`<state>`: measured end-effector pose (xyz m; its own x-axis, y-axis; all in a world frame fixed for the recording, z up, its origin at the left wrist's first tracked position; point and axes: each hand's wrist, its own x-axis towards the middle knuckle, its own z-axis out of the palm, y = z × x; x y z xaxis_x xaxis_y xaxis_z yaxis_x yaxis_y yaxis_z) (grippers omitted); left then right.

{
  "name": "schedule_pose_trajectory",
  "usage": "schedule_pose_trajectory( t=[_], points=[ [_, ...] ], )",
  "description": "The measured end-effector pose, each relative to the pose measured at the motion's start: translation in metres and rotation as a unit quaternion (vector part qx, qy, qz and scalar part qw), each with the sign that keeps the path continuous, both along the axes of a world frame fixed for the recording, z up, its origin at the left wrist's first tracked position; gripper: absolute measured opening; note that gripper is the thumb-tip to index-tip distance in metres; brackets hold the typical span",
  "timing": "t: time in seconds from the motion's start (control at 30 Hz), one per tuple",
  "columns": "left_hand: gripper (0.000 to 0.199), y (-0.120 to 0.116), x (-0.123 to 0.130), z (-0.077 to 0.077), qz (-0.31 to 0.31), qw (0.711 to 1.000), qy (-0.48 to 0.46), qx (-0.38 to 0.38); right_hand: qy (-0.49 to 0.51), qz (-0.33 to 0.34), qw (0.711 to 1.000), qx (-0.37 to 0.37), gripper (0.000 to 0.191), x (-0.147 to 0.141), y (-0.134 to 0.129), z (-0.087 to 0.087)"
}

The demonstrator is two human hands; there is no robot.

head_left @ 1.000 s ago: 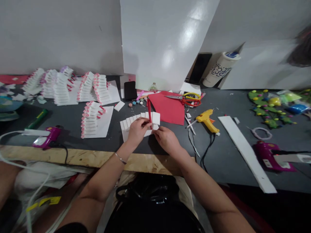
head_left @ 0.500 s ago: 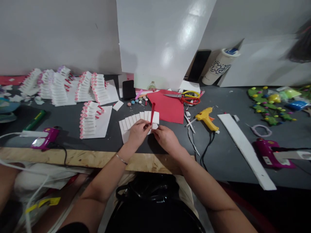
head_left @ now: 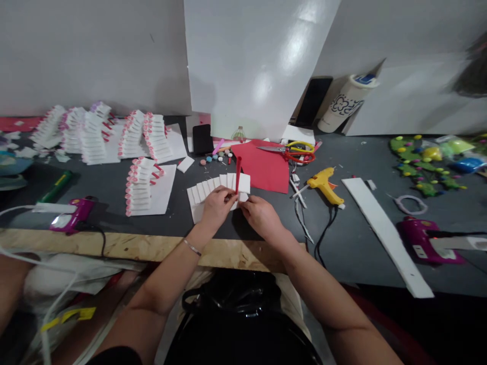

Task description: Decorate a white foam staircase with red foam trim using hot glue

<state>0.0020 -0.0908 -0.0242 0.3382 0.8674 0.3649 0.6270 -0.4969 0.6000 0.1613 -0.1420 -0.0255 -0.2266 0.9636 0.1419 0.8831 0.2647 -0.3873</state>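
A narrow red strip (head_left: pixel 238 175), perhaps rolled paper, stands upright with its lower end at the closed fingertips of my left hand (head_left: pixel 217 207). My right hand (head_left: pixel 262 215) is closed just to the right, its thumb and index finger at a small white piece (head_left: pixel 242 197). The two hands' fingertips nearly meet. Behind and left of them a white card with fanned, overlapping white strips (head_left: pixel 203 191) lies on the dark table, partly covered by my left hand. A red sheet (head_left: pixel 266 167) lies beyond, with scissors (head_left: pixel 297 151) across its upper right corner.
A yellow glue gun (head_left: pixel 323 185) lies right of my hands, its cord running forward. Further right are a long white strip (head_left: pixel 384 235) and a purple power strip (head_left: pixel 428 241). Several finished fan pieces (head_left: pixel 140 185) are at left. A cup (head_left: pixel 344 104) leans at the back.
Both hands stay almost in place at the red strip and white piece. The whole view has shifted very slightly.
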Motion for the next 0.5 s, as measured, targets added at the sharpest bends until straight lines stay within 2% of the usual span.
schedule_pose_trajectory(
  t=[0.37, 0.5],
  points=[
    [0.008, 0.0001, -0.0009, 0.0, 0.02, 1.0, 0.021, 0.008, -0.001, 0.005, 1.0, -0.007, 0.024, -0.0001, 0.0019, 0.0027],
    [0.01, 0.001, -0.0016, 0.0012, 0.036, 0.998, 0.041, 0.017, 0.013, 0.01, 0.999, -0.031, 0.022, 0.0048, 0.0012, 0.0103]
  ],
)
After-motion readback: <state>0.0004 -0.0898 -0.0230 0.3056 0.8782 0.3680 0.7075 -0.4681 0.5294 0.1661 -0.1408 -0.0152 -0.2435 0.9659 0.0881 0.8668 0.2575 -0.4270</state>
